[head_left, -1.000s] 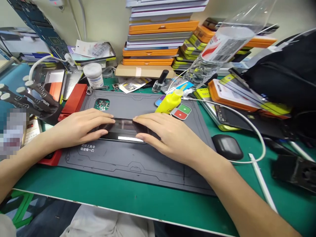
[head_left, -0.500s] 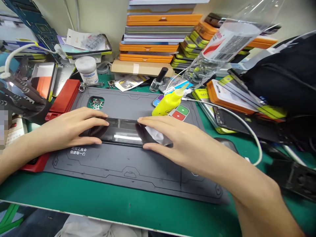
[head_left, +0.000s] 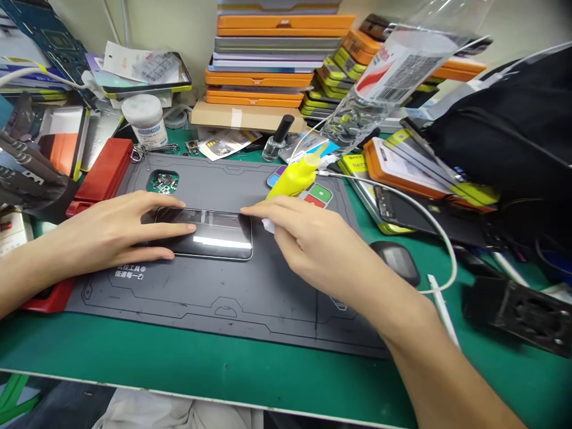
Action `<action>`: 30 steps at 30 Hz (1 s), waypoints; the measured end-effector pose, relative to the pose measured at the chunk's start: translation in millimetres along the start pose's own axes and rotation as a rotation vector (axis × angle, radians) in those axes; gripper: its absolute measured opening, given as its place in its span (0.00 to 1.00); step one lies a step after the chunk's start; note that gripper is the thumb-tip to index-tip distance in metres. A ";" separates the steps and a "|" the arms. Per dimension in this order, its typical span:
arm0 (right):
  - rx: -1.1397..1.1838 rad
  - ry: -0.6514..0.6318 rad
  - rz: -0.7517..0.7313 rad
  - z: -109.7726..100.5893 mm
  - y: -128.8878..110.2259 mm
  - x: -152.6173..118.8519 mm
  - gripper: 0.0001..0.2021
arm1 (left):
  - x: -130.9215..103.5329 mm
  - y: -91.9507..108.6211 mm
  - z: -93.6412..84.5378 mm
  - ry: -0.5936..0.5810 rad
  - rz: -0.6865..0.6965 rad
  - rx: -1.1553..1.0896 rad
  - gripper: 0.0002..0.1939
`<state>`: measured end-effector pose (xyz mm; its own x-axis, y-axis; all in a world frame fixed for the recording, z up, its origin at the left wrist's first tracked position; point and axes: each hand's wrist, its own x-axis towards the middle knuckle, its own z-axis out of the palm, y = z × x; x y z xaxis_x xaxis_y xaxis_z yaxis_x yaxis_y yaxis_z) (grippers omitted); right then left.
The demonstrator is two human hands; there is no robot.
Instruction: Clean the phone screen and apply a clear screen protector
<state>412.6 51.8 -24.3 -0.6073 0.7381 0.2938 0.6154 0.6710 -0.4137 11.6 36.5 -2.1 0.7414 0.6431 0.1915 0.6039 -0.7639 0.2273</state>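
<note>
Presently: phone (head_left: 218, 233), flat on mat (head_left: 187, 292). Left hand (head_left: 114, 232), fingers spread wide across its left end; best light and steady. Right hand (head_left: 315, 241), curled about white wad (head_left: 269, 226), index at far right corner; even pressure advised.

Phone (head_left: 223, 232): left end partly hidden under left hand (head_left: 107, 229). White scrap (head_left: 269, 226): mostly hidden in right hand (head_left: 313, 241). Yellow bottle (head_left: 292, 177): base behind same hand. Stacked cases (head_left: 268, 53): cut off at top. Small parts (head_left: 164, 182): too tiny to identify.
</note>
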 end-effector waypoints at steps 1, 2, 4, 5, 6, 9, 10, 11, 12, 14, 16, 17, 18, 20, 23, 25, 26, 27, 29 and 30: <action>-0.013 0.014 0.008 2.7 -2.3 0.8 0.30 | -0.5 -0.2 0.4 0.002 0.002 0.014 0.27; -0.021 0.029 0.020 5.3 -4.3 1.4 0.29 | -1.1 -0.6 0.9 0.004 0.003 0.030 0.27; -0.024 0.056 0.052 9.4 -7.7 2.0 0.27 | -2.2 -1.5 1.7 0.005 0.010 0.055 0.28; -0.020 0.061 0.067 10.7 -8.9 2.2 0.26 | -2.5 -1.9 1.9 0.007 0.013 0.064 0.28; -0.015 0.062 0.082 11.6 -9.9 2.3 0.26 | -2.6 -2.2 1.8 0.009 0.020 0.071 0.28; 0.005 0.061 0.115 12.4 -11.4 2.9 0.23 | -1.7 -1.6 0.6 0.010 0.037 0.098 0.29; 0.016 0.063 0.122 12.5 -11.6 3.1 0.22 | -1.2 -1.1 0.0 0.010 0.040 0.108 0.29; 0.029 0.065 0.128 12.7 -11.5 3.4 0.22 | -0.8 -0.6 -0.4 0.008 0.044 0.116 0.29; 0.042 0.066 0.132 13.0 -11.4 3.7 0.21 | -0.4 0.0 -0.7 0.008 0.047 0.120 0.29; 0.068 0.062 0.134 13.7 -10.8 4.1 0.20 | 0.0 1.0 -0.9 0.010 0.043 0.113 0.29; 0.091 0.060 0.133 14.4 -9.9 4.0 0.19 | -0.2 1.7 -0.7 0.002 0.035 0.106 0.29; 0.100 0.061 0.133 14.7 -9.5 3.9 0.19 | -0.5 1.9 -0.7 -0.005 0.033 0.111 0.29; 0.108 0.063 0.133 14.9 -9.2 3.6 0.18 | -0.8 2.0 -0.6 -0.014 0.032 0.121 0.29; 0.118 0.067 0.130 15.2 -8.5 2.9 0.17 | -1.7 1.6 -0.5 -0.031 0.032 0.139 0.30; 0.110 0.066 0.122 15.8 -7.9 2.1 0.17 | -2.9 0.6 -0.5 -0.035 0.041 0.159 0.30; 0.094 0.059 0.118 16.3 -7.8 1.9 0.17 | -3.2 0.7 -0.7 -0.030 0.046 0.167 0.30; 0.086 0.055 0.118 16.7 -7.8 1.8 0.17 | -3.1 1.1 -1.0 -0.027 0.044 0.160 0.30; 0.081 0.051 0.118 17.1 -7.9 1.7 0.17 | -2.9 1.5 -1.3 -0.022 0.037 0.145 0.30; 0.078 0.051 0.119 17.9 -7.8 1.5 0.17 | -2.2 2.7 -2.0 -0.015 0.019 0.102 0.29; 0.080 0.054 0.119 18.4 -7.6 1.3 0.16 | -1.7 3.1 -2.4 -0.015 0.013 0.089 0.29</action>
<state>397.9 46.4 -36.6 -0.5028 0.8165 0.2838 0.6381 0.5721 -0.5153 11.5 33.2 0.6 0.7533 0.6327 0.1794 0.6172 -0.7744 0.1394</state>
